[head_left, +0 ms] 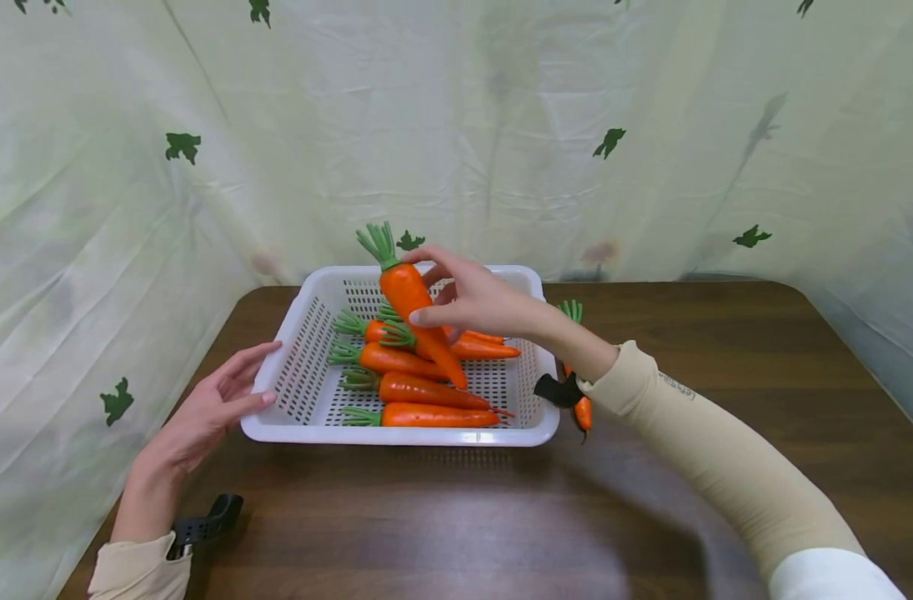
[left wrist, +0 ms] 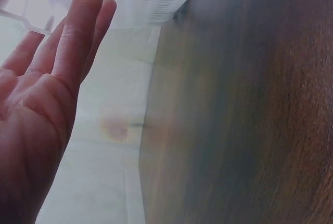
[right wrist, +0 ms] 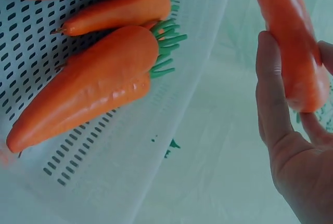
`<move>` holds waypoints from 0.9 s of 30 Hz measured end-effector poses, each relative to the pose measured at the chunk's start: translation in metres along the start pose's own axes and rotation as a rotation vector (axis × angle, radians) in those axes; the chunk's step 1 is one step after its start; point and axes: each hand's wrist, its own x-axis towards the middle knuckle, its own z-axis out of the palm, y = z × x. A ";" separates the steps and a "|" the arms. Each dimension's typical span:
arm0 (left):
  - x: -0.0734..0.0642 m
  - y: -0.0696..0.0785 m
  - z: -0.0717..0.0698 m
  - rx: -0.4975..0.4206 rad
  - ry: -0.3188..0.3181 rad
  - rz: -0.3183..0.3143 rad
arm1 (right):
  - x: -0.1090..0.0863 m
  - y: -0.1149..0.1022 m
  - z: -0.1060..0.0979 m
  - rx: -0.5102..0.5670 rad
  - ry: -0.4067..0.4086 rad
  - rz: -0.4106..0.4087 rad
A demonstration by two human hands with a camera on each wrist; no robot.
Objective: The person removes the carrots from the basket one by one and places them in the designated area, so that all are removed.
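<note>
A white perforated plastic basket (head_left: 396,435) holds several orange carrots (head_left: 437,415) with green stem tops, lying roughly side by side. Above them my right hand (head_left: 474,296) grips one carrot (head_left: 407,292) between thumb and fingers, its green top up and its tip slanting down to the right. The right wrist view shows this carrot (right wrist: 291,42) in the fingers, beyond the basket's edge. My left hand (head_left: 208,417) touches the basket's left rim, its fingers (left wrist: 78,31) nearly straight against the side.
Right of the basket, another carrot (head_left: 584,412) lies on the brown wooden table (head_left: 726,358), partly hidden by my right wrist. A pale curtain (head_left: 456,125) with green leaf shapes hangs behind the table. Black straps (head_left: 559,389) sit at both wrists.
</note>
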 end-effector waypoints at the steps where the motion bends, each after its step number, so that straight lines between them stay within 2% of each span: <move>1: 0.000 0.000 0.000 0.001 0.001 0.001 | -0.002 0.000 0.000 0.008 0.010 -0.006; 12: 0.001 -0.003 -0.001 0.002 0.005 -0.001 | -0.025 0.000 -0.005 0.055 0.099 -0.038; 19: -0.001 -0.002 0.001 -0.001 -0.002 0.007 | -0.036 0.002 -0.007 0.008 0.130 -0.011; 27: 0.000 -0.001 0.001 -0.014 -0.003 0.007 | -0.051 0.006 -0.009 0.033 0.170 0.007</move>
